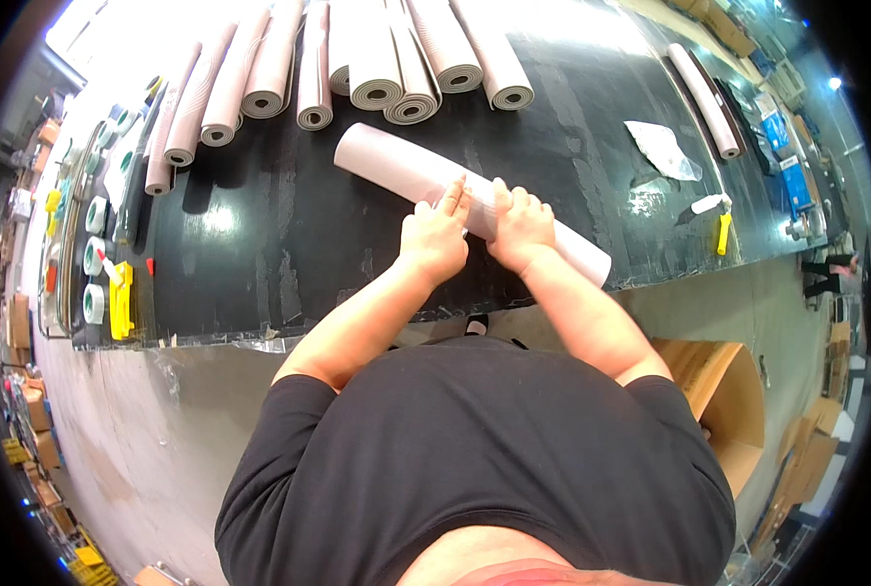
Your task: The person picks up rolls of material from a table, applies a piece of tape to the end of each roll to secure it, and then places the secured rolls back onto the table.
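A pale pink rolled mat [396,168] lies slantwise on the black table, its left end farther from me than its right. My left hand [437,234] is closed on the near side of the roll's middle, the index finger lying along its top. Just right of it, my right hand [523,227] wraps over the roll with its fingers bent. The palms hide the part of the mat beneath them, so I cannot see whether anything thin lies there. Several more rolled mats [375,90] rest along the far side, their spiral ends facing me.
On the black table [230,283], a yellow tape dispenser [121,301] and white tape rolls [94,256] stand at the left. A clear plastic bag [662,151], a white bottle [707,203], a yellow-handled tool [723,234] and another rolled mat [704,103] lie right. An open cardboard box [733,391] stands below.
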Demonstrator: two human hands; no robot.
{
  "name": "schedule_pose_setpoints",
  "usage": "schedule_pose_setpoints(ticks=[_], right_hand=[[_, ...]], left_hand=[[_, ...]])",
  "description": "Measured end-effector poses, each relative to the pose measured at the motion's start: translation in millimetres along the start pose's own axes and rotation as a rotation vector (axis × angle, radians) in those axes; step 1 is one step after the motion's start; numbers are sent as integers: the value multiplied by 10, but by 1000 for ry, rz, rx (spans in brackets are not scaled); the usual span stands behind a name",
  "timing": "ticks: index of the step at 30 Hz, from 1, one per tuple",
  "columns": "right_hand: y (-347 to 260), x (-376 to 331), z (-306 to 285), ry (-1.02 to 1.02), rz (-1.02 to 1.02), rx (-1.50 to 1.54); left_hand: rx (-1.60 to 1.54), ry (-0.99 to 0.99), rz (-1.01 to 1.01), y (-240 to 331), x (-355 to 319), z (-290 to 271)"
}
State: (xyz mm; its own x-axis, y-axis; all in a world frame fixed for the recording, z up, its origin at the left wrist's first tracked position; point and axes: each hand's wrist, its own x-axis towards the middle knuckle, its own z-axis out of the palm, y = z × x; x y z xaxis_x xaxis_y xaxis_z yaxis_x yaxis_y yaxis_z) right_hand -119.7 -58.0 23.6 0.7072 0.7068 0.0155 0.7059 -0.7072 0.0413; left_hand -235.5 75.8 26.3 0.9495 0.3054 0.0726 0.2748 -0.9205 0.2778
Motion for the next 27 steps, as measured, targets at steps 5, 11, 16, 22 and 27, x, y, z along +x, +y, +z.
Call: schedule_pose_setpoints(ticks=[5,11,16,22,27], right_hand=[[203,-9,-449,-443,-80,487],[-307,-405,-343,-222,127,-77],[-56,-100,-210,-130,30,97],[70,-300,-332,-435,-247,693],[-77,-323,-509,-391,22,318]], left_hand=[[76,-165,45,-160,-626,-3],[-66,56,126,19,-113,188],[-65,175,90,-76,-209,323],[-132,-13,138,-274,-1092,-26],[-117,-89,122,-67,-405,129]])
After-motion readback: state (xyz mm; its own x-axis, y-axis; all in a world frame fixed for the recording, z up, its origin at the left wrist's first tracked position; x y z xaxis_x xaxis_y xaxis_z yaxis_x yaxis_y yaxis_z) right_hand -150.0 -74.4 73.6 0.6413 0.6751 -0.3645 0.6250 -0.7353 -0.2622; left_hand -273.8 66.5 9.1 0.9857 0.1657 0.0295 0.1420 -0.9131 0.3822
